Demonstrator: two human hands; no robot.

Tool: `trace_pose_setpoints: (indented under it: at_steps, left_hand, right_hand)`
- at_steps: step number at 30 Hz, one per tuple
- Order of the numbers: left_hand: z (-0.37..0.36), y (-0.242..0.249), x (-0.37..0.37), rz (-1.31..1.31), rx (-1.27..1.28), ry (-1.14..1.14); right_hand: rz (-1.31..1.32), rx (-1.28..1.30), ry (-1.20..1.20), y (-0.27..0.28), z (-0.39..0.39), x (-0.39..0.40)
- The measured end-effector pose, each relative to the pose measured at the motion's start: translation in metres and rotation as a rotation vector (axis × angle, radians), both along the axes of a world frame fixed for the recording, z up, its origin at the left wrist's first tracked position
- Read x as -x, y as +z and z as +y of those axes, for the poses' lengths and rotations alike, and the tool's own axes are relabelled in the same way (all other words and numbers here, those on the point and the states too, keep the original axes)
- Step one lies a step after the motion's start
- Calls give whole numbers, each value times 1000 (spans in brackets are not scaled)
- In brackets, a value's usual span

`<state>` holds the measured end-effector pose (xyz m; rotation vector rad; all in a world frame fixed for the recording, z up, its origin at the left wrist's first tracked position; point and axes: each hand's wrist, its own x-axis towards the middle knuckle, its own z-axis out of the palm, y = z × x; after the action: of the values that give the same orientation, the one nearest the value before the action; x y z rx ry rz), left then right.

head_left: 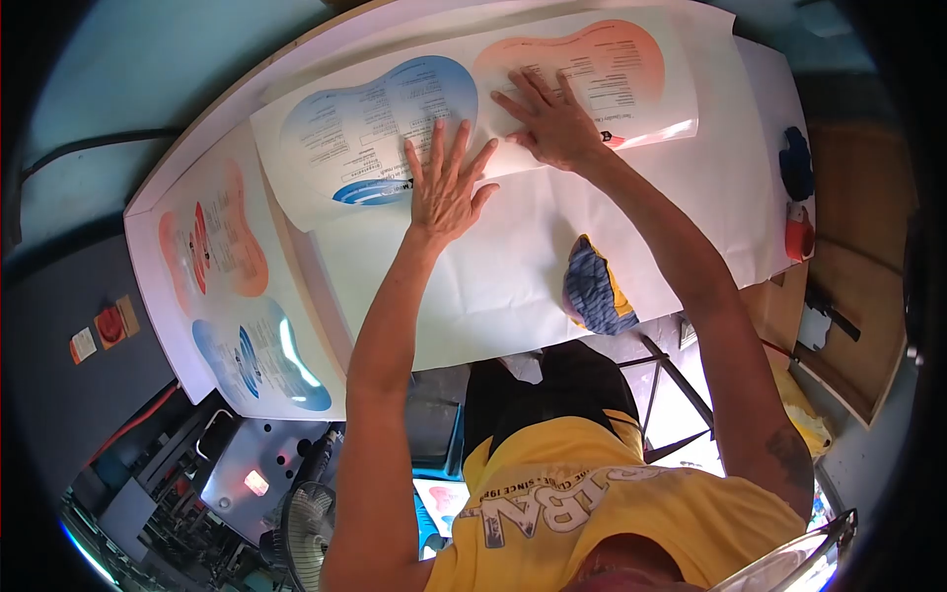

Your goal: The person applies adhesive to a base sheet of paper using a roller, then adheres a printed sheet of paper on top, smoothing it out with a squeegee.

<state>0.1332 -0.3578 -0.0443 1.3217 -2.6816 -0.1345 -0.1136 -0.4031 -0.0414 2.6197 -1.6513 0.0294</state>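
A white printed sheet (296, 197) with a blue and an orange rounded shape, both filled with small text, lies across the far part of the white-covered table. My left hand (449, 192) rests palm down on it, fingers spread over the lower edge of the blue shape. To its right, my right hand (552, 123) presses flat on the orange shape, also with fingers spread. Neither hand holds anything. Nearer my body, a crumpled blue-grey and yellow cloth (595, 288) lies on the white covering at the table's front edge.
Another printed sheet (235, 306) with orange and blue shapes lies at the left end. Along the right edge are a dark blue cloth (797, 165) and a red object (799, 234). A fan (308, 528) stands below left, beside a grey metal panel (252, 469).
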Motion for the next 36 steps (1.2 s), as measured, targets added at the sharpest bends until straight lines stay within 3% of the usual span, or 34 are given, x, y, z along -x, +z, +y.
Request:
trace_pose_setpoints:
  at_steps: [14, 19, 23, 27, 32, 36]
  left_hand:
    - [3, -22, 6, -46, -91, 56]
    - [3, -15, -26, -74, -132, 54]
    - [16, -10, -103, -207, -65, 250]
    - [28, -8, -172, -144, -171, 379]
    - [30, -18, -179, -94, -208, 432]
    - [28, -13, -180, -44, -250, 476]
  right_hand:
    - [-101, -7, -46, -23, 18, -24]
    - [-102, -77, -98, -16, 15, -11]
    - [-11, -63, -195, -7, 18, 31]
    - [109, -31, -296, -19, 18, 95]
    - [18, 118, -512, -52, 23, 215]
    - [118, 119, -621, -54, 30, 248]
